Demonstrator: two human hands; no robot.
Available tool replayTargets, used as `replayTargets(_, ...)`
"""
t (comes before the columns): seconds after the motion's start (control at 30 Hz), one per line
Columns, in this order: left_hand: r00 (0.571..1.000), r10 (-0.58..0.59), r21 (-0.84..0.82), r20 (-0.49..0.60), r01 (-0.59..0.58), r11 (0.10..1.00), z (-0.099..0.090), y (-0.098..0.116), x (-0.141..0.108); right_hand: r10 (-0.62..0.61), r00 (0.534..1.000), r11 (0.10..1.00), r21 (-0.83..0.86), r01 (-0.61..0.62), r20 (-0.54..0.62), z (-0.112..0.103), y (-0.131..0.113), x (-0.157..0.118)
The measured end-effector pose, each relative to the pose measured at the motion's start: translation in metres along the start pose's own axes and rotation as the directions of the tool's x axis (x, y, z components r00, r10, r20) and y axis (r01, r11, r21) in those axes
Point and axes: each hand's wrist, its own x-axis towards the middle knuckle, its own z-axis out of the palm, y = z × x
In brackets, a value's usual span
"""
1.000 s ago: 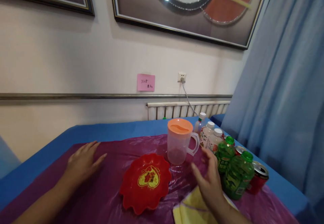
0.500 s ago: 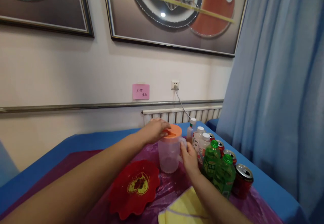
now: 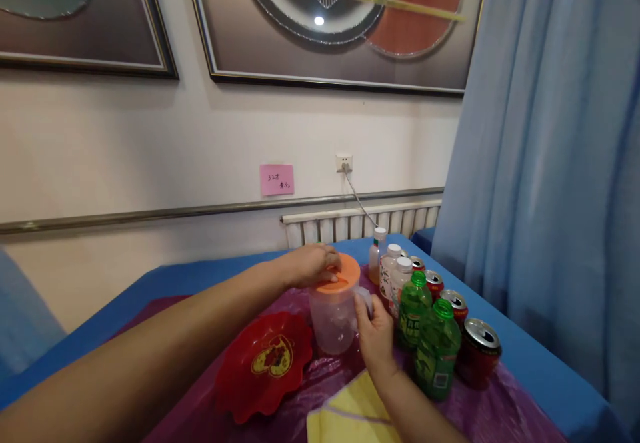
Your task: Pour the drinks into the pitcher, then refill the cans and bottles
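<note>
A clear plastic pitcher (image 3: 334, 323) with an orange lid (image 3: 349, 271) stands on purple plastic sheeting, leaning slightly. My left hand (image 3: 316, 266) lies over the lid from the left, its fingers curled onto the grip in the top. On the other side, my right hand (image 3: 376, 331) is wrapped round the pitcher's handle (image 3: 363, 299), thumb uppermost. The pitcher looks empty. Left of it rests a red scalloped plate (image 3: 250, 389) with a yellow heart design, partly covered by my left forearm. A folded yellow cloth (image 3: 350, 416) lies in front, partly under my right forearm.
Right of the pitcher stand green bottles (image 3: 437, 356), white-capped bottles (image 3: 402, 279) and several opened drink cans (image 3: 480, 353). Blue cloth (image 3: 530, 363) covers the table beneath the purple sheeting (image 3: 480, 423). Behind are a radiator (image 3: 345, 228) and a plugged-in cord (image 3: 361, 204); a blue curtain (image 3: 540, 163) hangs right.
The pitcher has come slightly nearer to me, with both hands on it. My left fingers are now curled more tightly on the lid. The camera view has shifted a little.
</note>
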Motion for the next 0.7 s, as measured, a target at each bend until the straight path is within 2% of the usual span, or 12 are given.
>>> replayTargets(0.2, 0.999, -0.032, 0.068, -0.008, 0.033, 0.997, 0.007, 0.002, -0.002, -0.02, 0.999, 0.999, -0.051, 0.019, -0.027, 0.003, 0.008, 0.002)
replayTargets(0.43, 0.997, -0.045, 0.163, 0.06, 0.034, 0.986, 0.002, 0.007, 0.003, -0.047, 0.998, 0.991, -0.124, 0.042, -0.036, 0.008, 0.012, 0.005)
replayTargets(0.6, 0.993, -0.034, 0.137, 0.109, 0.019, 0.99, 0.0, 0.01, 0.006, -0.08, 0.996, 0.986, -0.151, 0.072, -0.049, 0.007, 0.011, 0.005)
replayTargets(0.7, 0.991, -0.092, 0.099, 0.102, 0.082, 0.992, 0.0, 0.013, 0.008, -0.096, 0.994, 0.979, -0.184, 0.084, -0.06, 0.008, 0.013, 0.006)
